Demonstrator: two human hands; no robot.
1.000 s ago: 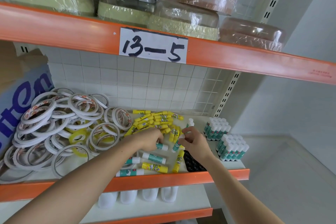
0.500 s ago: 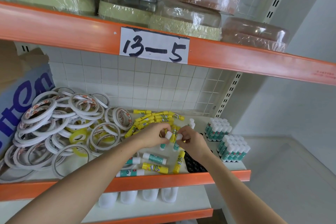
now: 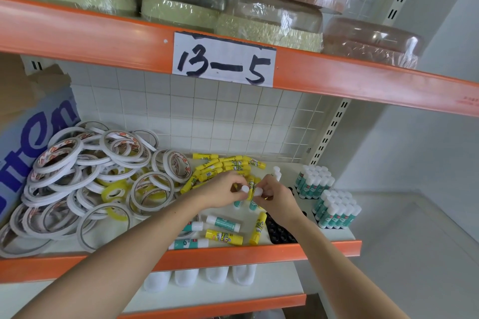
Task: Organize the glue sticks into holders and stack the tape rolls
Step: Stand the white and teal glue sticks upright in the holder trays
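My left hand (image 3: 225,193) grips a teal glue stick (image 3: 239,202) upright, white cap up. My right hand (image 3: 273,197) holds a second teal glue stick (image 3: 253,204) upright beside it, the two hands nearly touching. Loose yellow glue sticks (image 3: 228,164) lie heaped behind my hands; more teal and yellow sticks (image 3: 224,236) lie near the shelf's front edge. A black holder (image 3: 278,233) with bare holes sits under my right wrist. Two filled holders of teal sticks (image 3: 315,181) (image 3: 337,211) stand at the right. Tape rolls (image 3: 85,176) lie in a loose pile on the left.
The orange shelf lip (image 3: 233,254) runs along the front. A blue-lettered cardboard box (image 3: 28,137) stands at the far left. A wire grid panel (image 3: 207,122) backs the shelf. Wrapped tape stacks (image 3: 269,23) fill the shelf above, labelled 13-5. White containers (image 3: 199,277) sit below.
Both hands lifted teal glue sticks off the shelf and brought them upright side by side; over the last half second they barely moved.
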